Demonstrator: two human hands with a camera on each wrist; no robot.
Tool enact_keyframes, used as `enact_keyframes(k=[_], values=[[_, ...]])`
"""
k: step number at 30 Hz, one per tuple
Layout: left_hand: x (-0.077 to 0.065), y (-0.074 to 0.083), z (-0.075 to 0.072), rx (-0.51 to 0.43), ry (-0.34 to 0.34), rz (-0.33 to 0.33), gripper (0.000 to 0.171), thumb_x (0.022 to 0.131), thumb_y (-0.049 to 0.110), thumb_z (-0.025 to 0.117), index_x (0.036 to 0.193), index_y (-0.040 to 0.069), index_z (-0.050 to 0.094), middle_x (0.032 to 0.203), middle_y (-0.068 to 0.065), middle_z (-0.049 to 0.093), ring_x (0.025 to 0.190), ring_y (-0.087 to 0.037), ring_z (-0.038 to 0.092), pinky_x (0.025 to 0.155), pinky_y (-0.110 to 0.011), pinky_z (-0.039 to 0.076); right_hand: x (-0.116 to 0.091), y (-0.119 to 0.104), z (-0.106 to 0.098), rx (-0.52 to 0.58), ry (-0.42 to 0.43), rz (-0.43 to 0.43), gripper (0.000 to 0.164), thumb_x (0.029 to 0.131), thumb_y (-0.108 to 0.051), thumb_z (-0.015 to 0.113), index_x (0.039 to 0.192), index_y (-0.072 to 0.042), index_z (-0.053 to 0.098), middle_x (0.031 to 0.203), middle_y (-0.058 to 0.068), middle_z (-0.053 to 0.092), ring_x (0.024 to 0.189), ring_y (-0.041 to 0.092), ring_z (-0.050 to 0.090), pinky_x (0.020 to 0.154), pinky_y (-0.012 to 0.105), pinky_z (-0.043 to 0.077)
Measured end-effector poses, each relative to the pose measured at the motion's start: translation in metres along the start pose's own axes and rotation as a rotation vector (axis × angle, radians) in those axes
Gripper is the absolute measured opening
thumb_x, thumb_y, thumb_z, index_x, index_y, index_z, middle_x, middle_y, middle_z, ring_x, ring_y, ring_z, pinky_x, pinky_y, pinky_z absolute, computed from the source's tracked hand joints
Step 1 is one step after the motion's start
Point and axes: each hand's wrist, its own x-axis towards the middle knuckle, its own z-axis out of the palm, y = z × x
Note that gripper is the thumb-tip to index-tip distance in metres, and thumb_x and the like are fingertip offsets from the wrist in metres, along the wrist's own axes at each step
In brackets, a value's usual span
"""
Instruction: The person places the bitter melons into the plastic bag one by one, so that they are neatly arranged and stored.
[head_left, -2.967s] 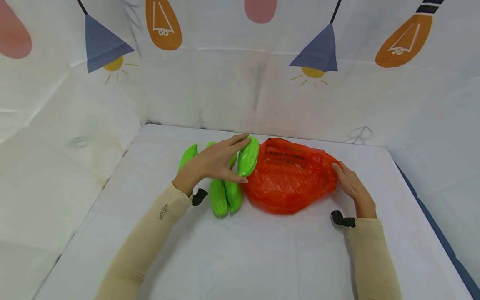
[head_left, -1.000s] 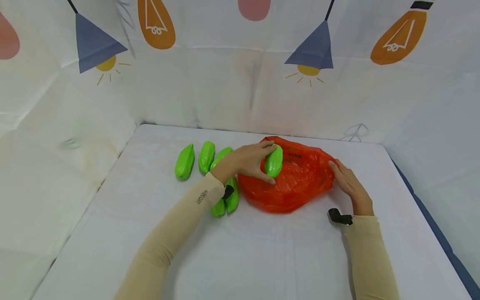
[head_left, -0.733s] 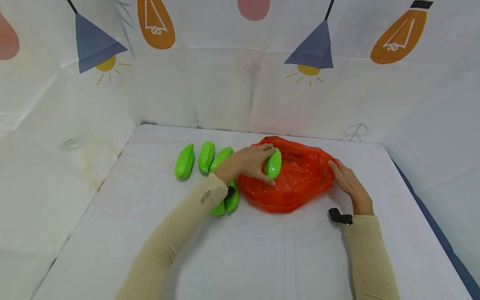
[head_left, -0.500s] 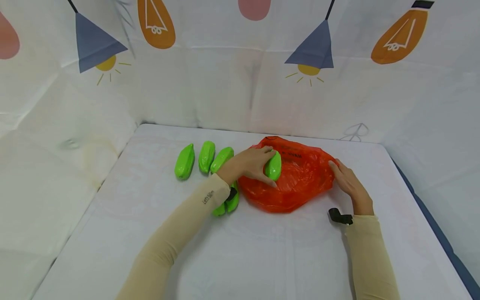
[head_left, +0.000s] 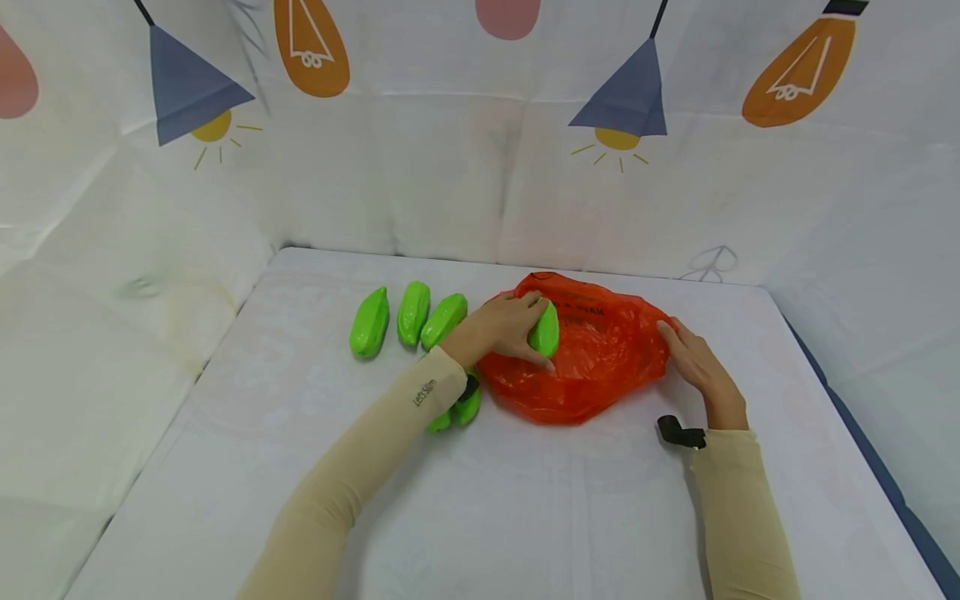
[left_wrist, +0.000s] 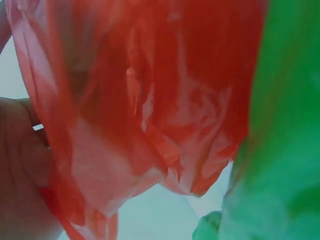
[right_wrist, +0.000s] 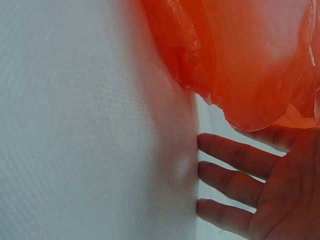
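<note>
A glossy, bright-green, elongated ridged piece (head_left: 546,330), like a toy fruit or vegetable, is held between the thumb and fingers of my left hand (head_left: 504,327). That hand is at the left part of a crumpled red plastic bag (head_left: 611,350) with black print, and the held piece overlaps the bag's opening. In the left wrist view, red film (left_wrist: 165,100) hangs across much of the picture. My right hand (head_left: 701,368) pinches the bag's right edge between thumb and forefinger; its other fingers (right_wrist: 235,155) lie outstretched in the right wrist view.
Several more green pieces (head_left: 370,323) lie on the white table (head_left: 570,508) left of the bag, some partly hidden under my left wrist. A printed white cloth (head_left: 420,183) stands as a wall behind the table. Each wrist carries a black camera mount (head_left: 678,432).
My left hand has carried the green piece rightward from beside the bag to its opening, then moved slightly further in. The right hand keeps its hold on the bag's edge.
</note>
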Motion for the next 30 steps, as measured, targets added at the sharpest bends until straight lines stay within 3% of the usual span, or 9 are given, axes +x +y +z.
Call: enact_keyframes(k=[8,12,19,30], values=[[0.0010,-0.0023,-0.0015,-0.061,-0.050,-0.084,0.110,0.073,0.078,0.064,0.152,0.011,0.027,0.143,-0.006,0.040,0.119,-0.022,0.052,0.105,-0.037,0.046,-0.0007,-0.0002,-0.0006,0.013,-0.007,0.012,0.085,0.101,-0.062,0.013,0.154,0.003,0.000,0.158,0.033,0.009,0.144,0.054,0.011,0.113,0.069,0.014],[0.0025,-0.0018,-0.0032,-0.080,-0.090,-0.104,0.110,0.072,0.078,0.065,0.151,0.012,0.028,0.143,-0.006,0.038,0.118,-0.022,0.052,0.105,-0.038,0.047,-0.0003,0.0006,-0.0008,0.010,-0.008,0.016,0.085,0.101,-0.062,0.013,0.154,0.004,-0.001,0.158,0.032,0.007,0.144,0.054,0.009,0.114,0.068,0.013],[0.0058,-0.0011,-0.0045,-0.054,-0.095,-0.095,0.110,0.074,0.075,0.066,0.153,0.010,0.026,0.148,-0.007,0.037,0.125,-0.023,0.049,0.109,-0.039,0.043,0.0003,0.0011,-0.0004,0.010,-0.007,0.013,0.086,0.100,-0.062,0.013,0.154,0.003,0.000,0.158,0.032,0.008,0.144,0.054,0.010,0.114,0.068,0.013],[0.0050,0.0012,-0.0053,0.018,-0.122,-0.108,0.101,0.075,0.074,0.066,0.145,0.008,0.036,0.136,-0.007,0.045,0.115,-0.023,0.052,0.105,-0.035,0.045,0.0003,0.0005,-0.0016,0.014,-0.011,0.007,0.084,0.101,-0.061,0.013,0.155,0.002,0.000,0.158,0.031,0.009,0.144,0.053,0.011,0.113,0.069,0.014]])
